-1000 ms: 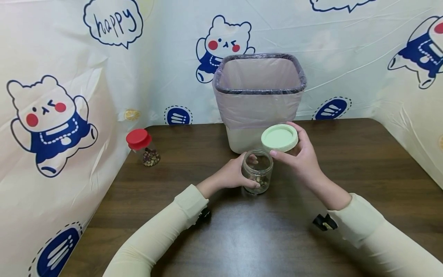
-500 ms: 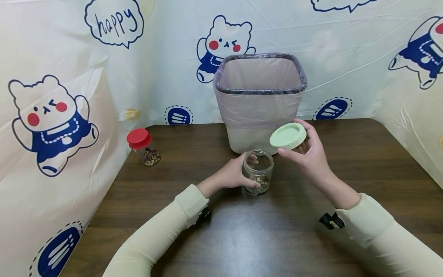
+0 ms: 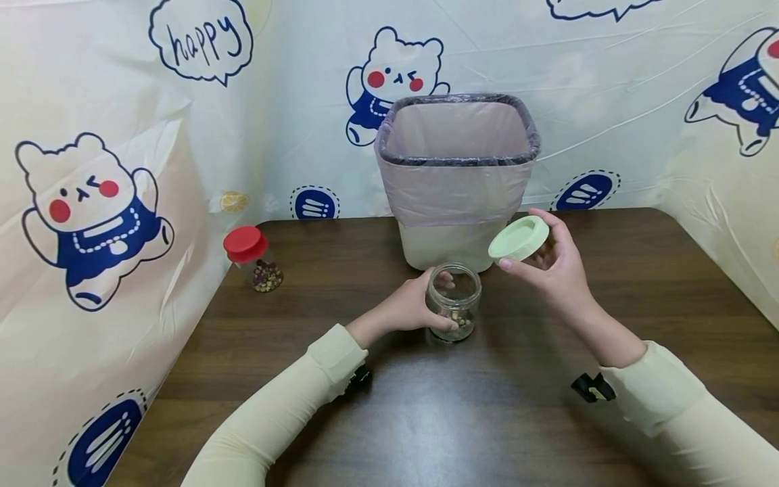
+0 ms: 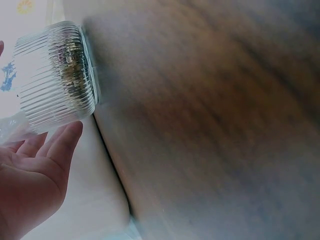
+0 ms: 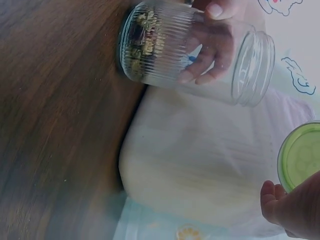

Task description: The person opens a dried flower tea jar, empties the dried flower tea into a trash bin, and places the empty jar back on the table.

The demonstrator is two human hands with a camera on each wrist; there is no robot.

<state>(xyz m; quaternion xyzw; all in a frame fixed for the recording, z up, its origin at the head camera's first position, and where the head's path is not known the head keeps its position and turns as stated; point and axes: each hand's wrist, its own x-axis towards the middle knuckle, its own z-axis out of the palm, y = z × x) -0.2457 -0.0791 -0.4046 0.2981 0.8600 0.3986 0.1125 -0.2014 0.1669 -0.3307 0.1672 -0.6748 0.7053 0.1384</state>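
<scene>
A clear ribbed glass jar [image 3: 456, 297] stands upright and uncovered on the table, with small dried bits [image 5: 145, 40] at its bottom. My left hand [image 3: 414, 304] grips the jar from its left side, thumb in front and fingers behind. Off to the right of the jar and above the table, my right hand [image 3: 556, 274] pinches a pale green lid [image 3: 518, 238] by its edge, tilted. Part of that lid [image 5: 302, 152] also shows in the right wrist view, beside the fingers.
Behind the jar stands a bin [image 3: 456, 189] lined with a translucent bag. At the table's left edge is a second jar [image 3: 258, 270] with a red lid [image 3: 245, 243], also holding dried bits. A printed curtain [image 3: 292, 122] hangs around the dark wooden table [image 3: 402, 412].
My right hand has carried the green lid to the right, away from the jar, and the lid has tilted. The left hand and the jar have stayed in place.
</scene>
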